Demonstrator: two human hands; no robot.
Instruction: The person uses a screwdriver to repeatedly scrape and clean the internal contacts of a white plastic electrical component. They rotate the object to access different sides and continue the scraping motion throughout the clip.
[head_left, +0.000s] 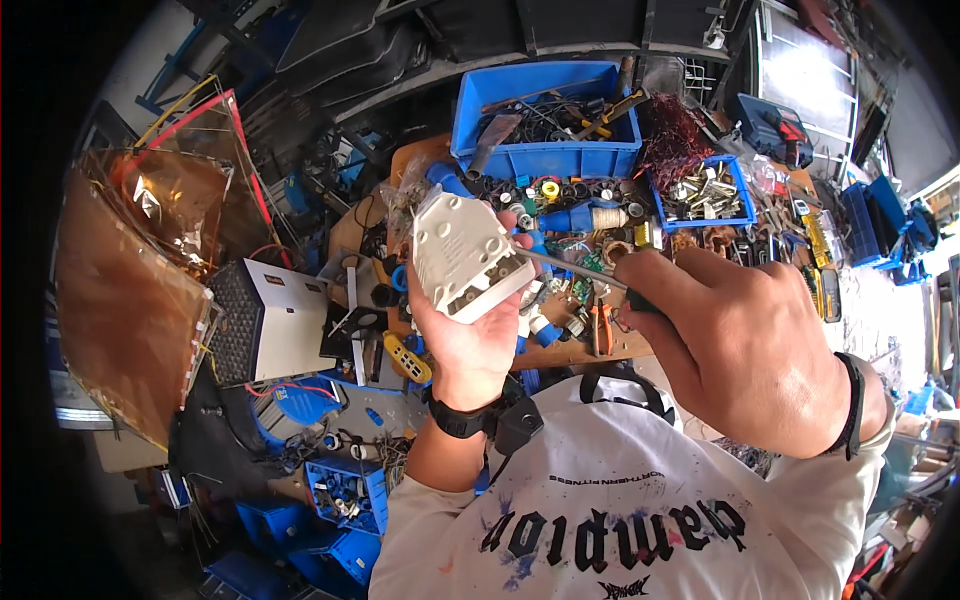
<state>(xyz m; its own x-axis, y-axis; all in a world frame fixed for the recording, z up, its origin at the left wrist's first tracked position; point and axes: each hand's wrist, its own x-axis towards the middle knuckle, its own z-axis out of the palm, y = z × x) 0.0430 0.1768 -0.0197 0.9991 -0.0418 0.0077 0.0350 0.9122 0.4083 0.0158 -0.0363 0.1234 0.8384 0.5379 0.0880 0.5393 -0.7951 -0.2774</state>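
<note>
A white plastic electrical housing [455, 250], with round recesses and an open row of slots along one edge, rests in my left hand [470, 352]. The fingers wrap its far side and the thumb lies along its left edge. My right hand [740, 345] is closed round the dark handle of a screwdriver [580, 268]. Its metal shaft points left, and the tip meets the housing near the slotted edge; exactly what it touches is too small to tell. Below the shaft, orange-handled pliers [602, 330] lie on the cluttered wooden table [640, 348].
At the back stands a blue bin [550, 160] of cables and tools. Right of it is a blue tray [708, 222] of metal parts, beside tangled reddish wire [678, 140]. A white box [295, 320] and brown sheets [130, 300] stand left. Lower left is a crate [375, 492] of small parts.
</note>
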